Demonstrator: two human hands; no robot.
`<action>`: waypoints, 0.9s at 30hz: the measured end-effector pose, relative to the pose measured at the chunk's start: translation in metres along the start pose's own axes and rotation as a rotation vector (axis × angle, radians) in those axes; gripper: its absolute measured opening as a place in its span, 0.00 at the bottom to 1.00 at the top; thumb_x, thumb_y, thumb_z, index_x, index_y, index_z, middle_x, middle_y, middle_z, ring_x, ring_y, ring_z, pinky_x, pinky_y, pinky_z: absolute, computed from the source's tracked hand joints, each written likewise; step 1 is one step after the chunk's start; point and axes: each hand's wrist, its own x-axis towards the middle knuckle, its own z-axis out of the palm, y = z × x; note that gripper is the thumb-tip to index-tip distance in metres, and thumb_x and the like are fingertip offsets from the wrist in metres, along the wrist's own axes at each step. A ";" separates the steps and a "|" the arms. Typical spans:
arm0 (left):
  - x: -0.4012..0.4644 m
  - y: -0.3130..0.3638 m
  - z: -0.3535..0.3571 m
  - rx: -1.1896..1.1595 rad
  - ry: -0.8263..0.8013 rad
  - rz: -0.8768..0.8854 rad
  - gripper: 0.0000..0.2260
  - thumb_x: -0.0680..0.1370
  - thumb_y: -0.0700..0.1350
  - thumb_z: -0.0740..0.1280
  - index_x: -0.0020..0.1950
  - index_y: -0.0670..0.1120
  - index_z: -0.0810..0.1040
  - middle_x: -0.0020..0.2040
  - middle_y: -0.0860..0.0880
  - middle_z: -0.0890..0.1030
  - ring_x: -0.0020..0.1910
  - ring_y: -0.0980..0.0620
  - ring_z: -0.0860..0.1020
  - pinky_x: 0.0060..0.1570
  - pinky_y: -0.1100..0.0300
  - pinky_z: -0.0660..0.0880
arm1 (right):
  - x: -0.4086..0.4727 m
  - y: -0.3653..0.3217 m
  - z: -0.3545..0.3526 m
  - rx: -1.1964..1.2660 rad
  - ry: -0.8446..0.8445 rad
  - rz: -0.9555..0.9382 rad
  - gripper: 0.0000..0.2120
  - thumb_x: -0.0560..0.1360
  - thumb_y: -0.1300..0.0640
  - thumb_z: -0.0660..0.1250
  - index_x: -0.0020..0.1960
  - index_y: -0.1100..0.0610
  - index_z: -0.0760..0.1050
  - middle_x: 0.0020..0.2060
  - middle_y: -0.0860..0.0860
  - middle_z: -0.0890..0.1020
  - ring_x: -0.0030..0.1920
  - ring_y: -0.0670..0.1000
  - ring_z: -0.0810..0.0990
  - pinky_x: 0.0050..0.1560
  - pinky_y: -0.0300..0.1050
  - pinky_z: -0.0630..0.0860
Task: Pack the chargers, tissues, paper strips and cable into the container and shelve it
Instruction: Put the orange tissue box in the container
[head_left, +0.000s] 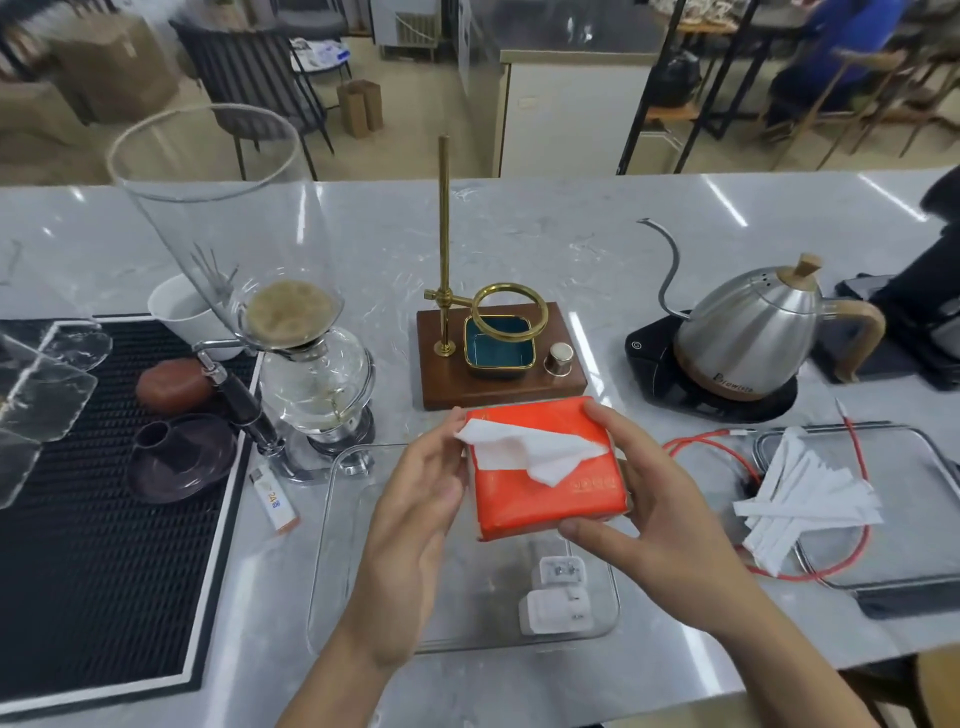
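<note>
1. Head view: both hands are up over the clear glass container (332, 519) on the grey marble counter (571, 234), and between them sits the orange tissue pack (545, 467), held above the container with one white tissue (530, 449) sticking out of its slot.
2. The right hand (644, 499) grips the pack, thumb under the near edge and fingers round the far right corner; the left hand (415, 499) pinches the tissue's left tip with loosely bent fingers.
3. Gold print on the pack is too faint to read.
4. Two white chargers (556, 597) lie inside the container, touching each other, near its front right corner.
5. To the right, white paper strips (810, 504) are piled on a glass lid (914, 571), with the red cable (696, 444) looping around and under them.
6. The steel gooseneck kettle (748, 332) carries a partly visible name, seemingly "Brewista"; the lighter (272, 501) beside the siphon brewer (306, 364) shows "24".
</note>
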 end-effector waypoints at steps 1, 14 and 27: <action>0.000 -0.003 -0.004 -0.022 0.025 -0.006 0.28 0.74 0.49 0.63 0.73 0.41 0.67 0.72 0.44 0.74 0.73 0.47 0.69 0.74 0.44 0.59 | -0.001 0.000 0.001 -0.005 -0.001 0.005 0.43 0.66 0.63 0.77 0.74 0.43 0.63 0.63 0.49 0.79 0.56 0.57 0.81 0.60 0.61 0.76; 0.006 -0.007 -0.021 -0.040 0.036 -0.092 0.25 0.74 0.51 0.65 0.69 0.42 0.72 0.68 0.46 0.78 0.71 0.49 0.72 0.70 0.60 0.66 | -0.001 0.002 0.011 -0.135 -0.062 0.062 0.42 0.72 0.63 0.74 0.77 0.40 0.56 0.71 0.40 0.71 0.68 0.46 0.74 0.69 0.51 0.70; 0.008 -0.017 -0.033 0.176 0.058 -0.109 0.21 0.73 0.43 0.67 0.66 0.47 0.75 0.62 0.53 0.82 0.64 0.57 0.77 0.56 0.63 0.75 | -0.003 0.004 0.023 -0.371 0.018 0.111 0.44 0.69 0.55 0.78 0.75 0.34 0.57 0.67 0.36 0.73 0.61 0.43 0.76 0.63 0.43 0.73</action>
